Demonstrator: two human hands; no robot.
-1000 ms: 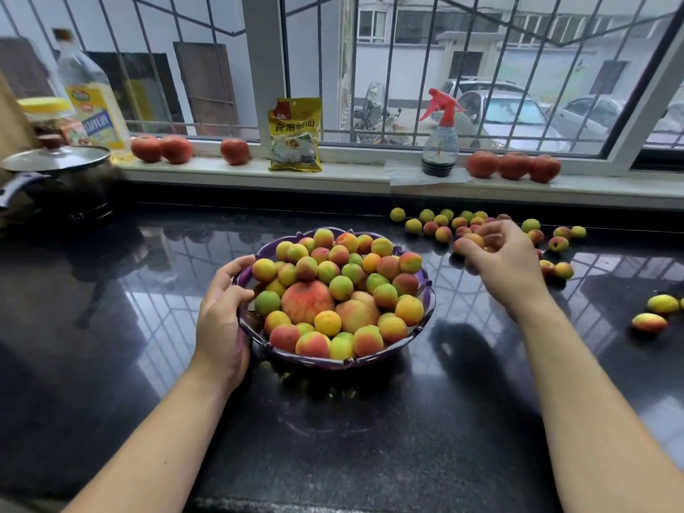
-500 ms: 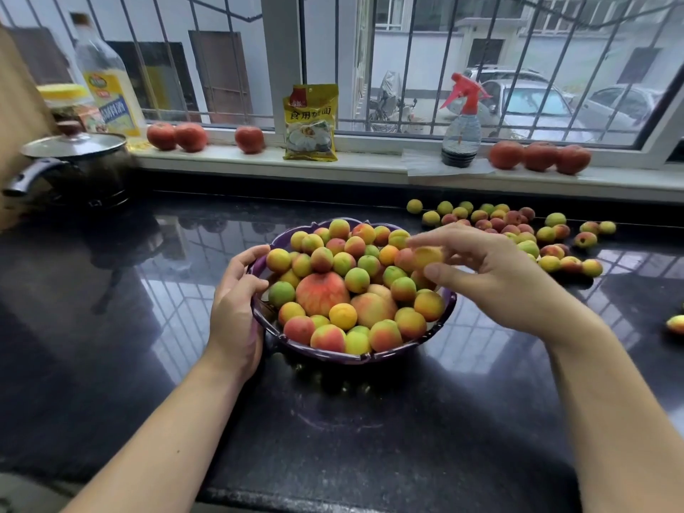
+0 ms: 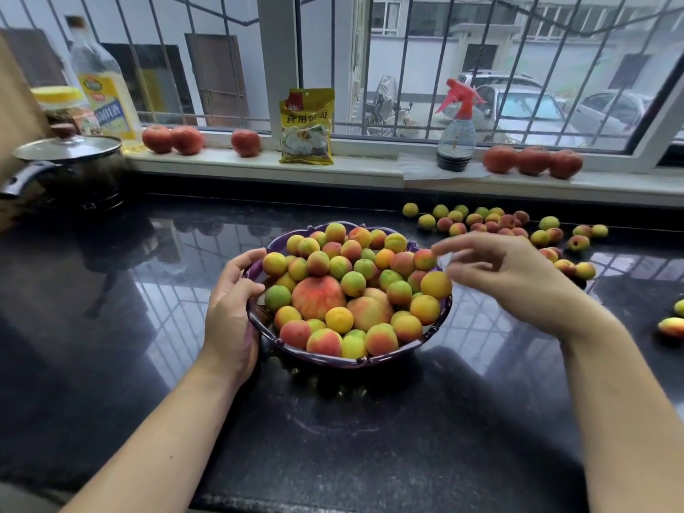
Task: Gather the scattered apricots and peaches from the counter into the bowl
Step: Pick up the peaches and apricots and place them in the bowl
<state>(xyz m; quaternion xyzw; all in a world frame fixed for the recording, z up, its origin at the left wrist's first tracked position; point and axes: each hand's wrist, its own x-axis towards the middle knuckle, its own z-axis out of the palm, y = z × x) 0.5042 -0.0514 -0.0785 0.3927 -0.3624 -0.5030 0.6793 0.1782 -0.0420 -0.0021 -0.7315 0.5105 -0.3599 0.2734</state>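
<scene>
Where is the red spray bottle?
The spray bottle stands on the windowsill, right of the yellow packet and left of three red fruits.

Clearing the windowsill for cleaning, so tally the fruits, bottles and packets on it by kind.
Red fruits: 6
Bottles (oil bottle, spray bottle): 2
Yellow packet: 1
Total: 9
</scene>
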